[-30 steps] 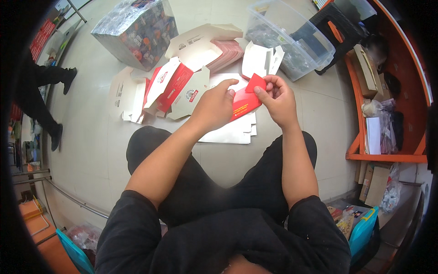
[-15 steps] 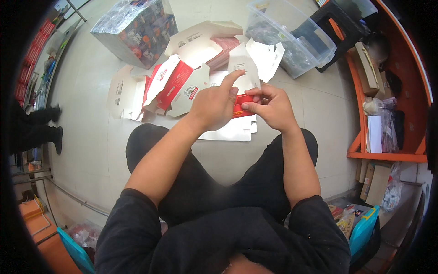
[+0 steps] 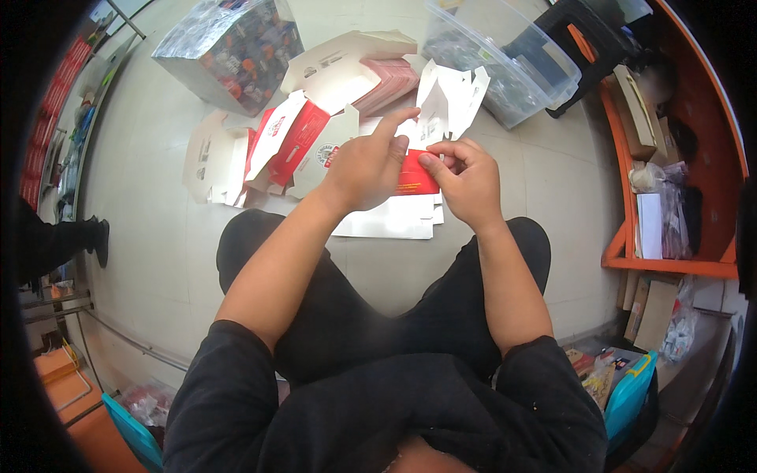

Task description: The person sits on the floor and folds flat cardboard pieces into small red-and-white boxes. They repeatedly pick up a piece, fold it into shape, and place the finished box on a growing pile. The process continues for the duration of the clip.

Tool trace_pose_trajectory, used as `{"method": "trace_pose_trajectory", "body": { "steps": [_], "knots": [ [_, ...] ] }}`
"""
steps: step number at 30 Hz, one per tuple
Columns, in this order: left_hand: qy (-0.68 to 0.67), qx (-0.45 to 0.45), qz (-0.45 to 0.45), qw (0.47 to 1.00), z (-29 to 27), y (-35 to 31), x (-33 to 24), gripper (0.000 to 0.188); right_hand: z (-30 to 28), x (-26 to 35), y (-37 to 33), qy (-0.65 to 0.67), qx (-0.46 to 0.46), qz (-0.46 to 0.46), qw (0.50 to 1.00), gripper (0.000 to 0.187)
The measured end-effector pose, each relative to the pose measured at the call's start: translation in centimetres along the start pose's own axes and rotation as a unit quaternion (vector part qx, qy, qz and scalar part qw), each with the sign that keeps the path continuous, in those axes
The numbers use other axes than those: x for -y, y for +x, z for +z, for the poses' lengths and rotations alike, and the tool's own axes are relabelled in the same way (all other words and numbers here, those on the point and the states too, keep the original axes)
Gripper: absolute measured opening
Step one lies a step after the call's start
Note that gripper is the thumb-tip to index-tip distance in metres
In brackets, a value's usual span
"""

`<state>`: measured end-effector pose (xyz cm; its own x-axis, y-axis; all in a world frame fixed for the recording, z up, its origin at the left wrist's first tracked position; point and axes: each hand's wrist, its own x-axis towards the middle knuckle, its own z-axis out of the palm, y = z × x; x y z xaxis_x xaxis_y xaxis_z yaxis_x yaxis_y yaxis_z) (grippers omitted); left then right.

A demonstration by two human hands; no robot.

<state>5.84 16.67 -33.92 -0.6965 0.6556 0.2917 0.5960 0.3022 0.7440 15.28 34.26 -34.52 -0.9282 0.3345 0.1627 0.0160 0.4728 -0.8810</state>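
A small red and white carton is between my hands above my knees, its white flap standing up on the far side. My right hand pinches the top edge of the red panel between thumb and fingers. At the carton's left side is my left hand, thumb against it and index finger stretched out; its other fingers are curled and partly hidden. Flat white carton blanks lie on the floor beneath. Left of them are a red and white carton and an open white carton piece.
A stack of pinkish flat pieces rests in a large open white carton. Beyond are a wrapped patterned box and a clear plastic tub. An orange shelf stands right; another person's shoe is at left.
The red panel between my hands now shows flatter and broader, where a folded edge showed before. My right hand's fingers have shifted along its top edge. The left hand has moved only slightly.
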Motion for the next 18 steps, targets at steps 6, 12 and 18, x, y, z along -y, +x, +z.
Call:
{"method": "trace_pose_trajectory", "body": {
  "steps": [6,12,18],
  "knots": [
    [0.049,0.018,-0.02,0.998,-0.2,-0.4,0.3,0.043,-0.6,-0.5,0.6,0.009,0.096,-0.05,0.994,0.032],
    [0.027,-0.067,0.06,0.996,0.1,0.8,1.2,0.047,-0.6,-0.5,0.6,-0.104,0.093,-0.134,0.981,0.068],
    [0.068,-0.285,0.017,0.956,-0.5,1.4,2.6,0.047,0.5,-5.1,2.0,-0.19,0.015,-0.053,0.98,0.094]
  ]
}}
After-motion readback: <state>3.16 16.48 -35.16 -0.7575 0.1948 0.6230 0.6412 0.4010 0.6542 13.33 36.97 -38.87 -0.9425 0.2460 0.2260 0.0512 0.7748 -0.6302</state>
